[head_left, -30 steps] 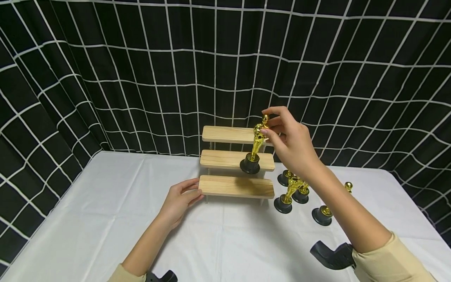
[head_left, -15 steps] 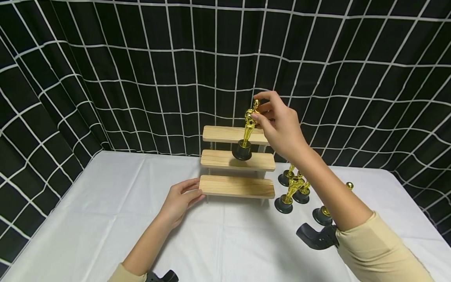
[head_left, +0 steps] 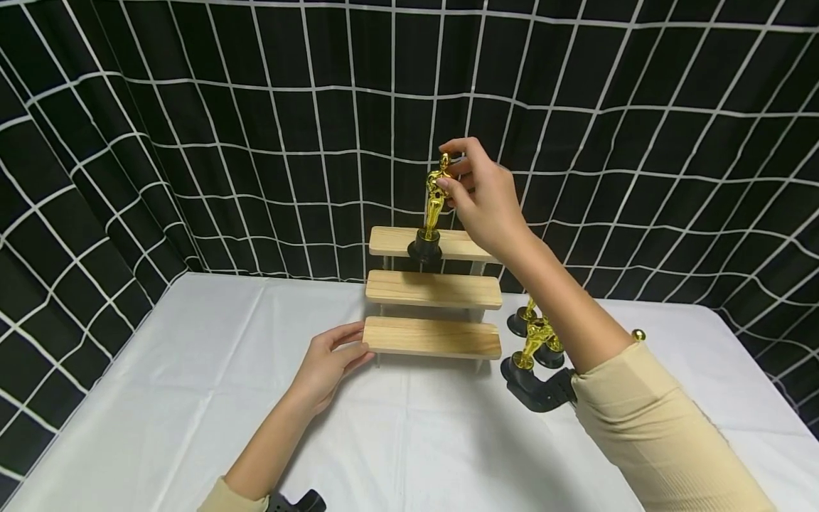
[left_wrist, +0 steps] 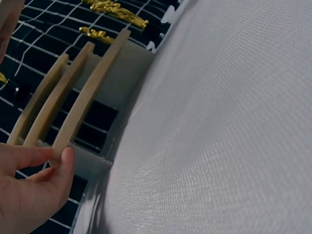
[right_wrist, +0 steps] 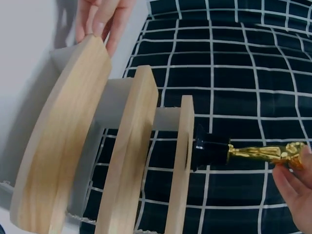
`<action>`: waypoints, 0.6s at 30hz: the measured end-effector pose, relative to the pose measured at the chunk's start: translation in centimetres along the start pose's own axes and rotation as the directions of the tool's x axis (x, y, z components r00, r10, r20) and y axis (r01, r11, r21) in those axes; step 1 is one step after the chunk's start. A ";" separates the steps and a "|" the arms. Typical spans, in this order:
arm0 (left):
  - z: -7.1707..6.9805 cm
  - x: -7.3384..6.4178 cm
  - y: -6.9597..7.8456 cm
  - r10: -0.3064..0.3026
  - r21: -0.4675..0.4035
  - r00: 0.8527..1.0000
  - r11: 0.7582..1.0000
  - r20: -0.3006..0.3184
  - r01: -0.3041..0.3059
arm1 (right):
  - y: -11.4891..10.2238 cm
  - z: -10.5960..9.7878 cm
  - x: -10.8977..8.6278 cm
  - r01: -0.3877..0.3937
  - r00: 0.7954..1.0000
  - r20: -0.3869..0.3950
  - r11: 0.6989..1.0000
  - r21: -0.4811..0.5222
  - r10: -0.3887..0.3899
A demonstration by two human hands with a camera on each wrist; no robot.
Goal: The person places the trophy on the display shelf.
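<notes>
The right hand (head_left: pixel 483 203) pinches the gold trophy (head_left: pixel 434 199) by its head — its black base sits on the top shelf (head_left: pixel 390 242). The left hand (head_left: pixel 329 363), fingers straight, presses the bottom shelf (head_left: pixel 431 338) — likely to keep the stand from sliding.

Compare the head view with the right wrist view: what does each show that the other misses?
Only the head view shows the spare trophies standing on the white table right of the stand, and both sleeves.

Only the right wrist view shows the held trophy's black base meeting the top shelf edge-on.

Both show the wooden three-step stand, the right hand pinching the gold trophy, and the left hand touching the lowest shelf.
</notes>
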State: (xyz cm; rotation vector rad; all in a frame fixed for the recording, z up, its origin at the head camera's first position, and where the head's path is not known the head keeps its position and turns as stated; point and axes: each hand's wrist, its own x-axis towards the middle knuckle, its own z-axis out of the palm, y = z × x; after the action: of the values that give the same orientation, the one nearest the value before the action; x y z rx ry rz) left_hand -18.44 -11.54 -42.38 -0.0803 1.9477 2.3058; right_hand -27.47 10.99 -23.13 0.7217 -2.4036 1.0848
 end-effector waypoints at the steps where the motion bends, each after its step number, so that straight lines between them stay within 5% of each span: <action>1: 0.0 0.0 0.0 0.004 0.001 1.000 1.000 0.003 -0.004 | 0.0 0.1 0.2 0.002 1.000 0.000 1.000 0.002 -0.002; 18: 0.0 0.1 0.0 -0.003 0.008 1.000 1.000 0.002 0.003 | 0.2 2.5 3.1 -0.075 0.997 0.017 0.997 0.009 0.074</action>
State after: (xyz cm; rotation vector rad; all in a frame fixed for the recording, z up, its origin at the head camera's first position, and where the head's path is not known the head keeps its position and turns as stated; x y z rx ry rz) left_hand -18.50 -11.50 -42.34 -0.0803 1.9540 2.2953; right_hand -30.37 8.26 -23.13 0.6517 -2.4588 1.1252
